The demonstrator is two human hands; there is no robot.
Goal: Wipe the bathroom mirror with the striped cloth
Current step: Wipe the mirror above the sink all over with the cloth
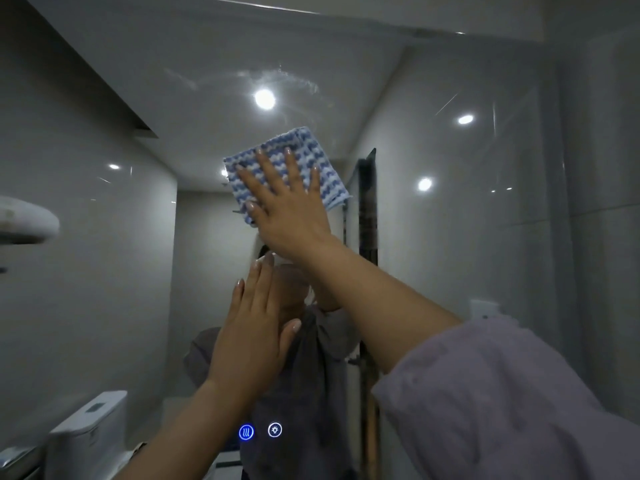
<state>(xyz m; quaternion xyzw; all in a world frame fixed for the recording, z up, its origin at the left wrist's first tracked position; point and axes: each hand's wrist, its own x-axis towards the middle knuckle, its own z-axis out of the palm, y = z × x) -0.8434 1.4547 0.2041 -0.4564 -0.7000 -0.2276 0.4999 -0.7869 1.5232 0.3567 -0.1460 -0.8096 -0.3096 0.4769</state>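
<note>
Bathroom mirror [450,150]: right hand [291,216] presses striped cloth [311,147] with straight fingers; left hand [249,334] flat, released.

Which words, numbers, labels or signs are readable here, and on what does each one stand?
No words, brands or numbers are readable.
Sign, three wavy lines in a blue ring: on the mirror, low.
Sign, a light bulb in a white ring: on the mirror, beside it.
Striped cloth: pattern only, no label visible.

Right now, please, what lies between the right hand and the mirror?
The striped cloth, pressed flat against the mirror by the right hand; head view.
</note>
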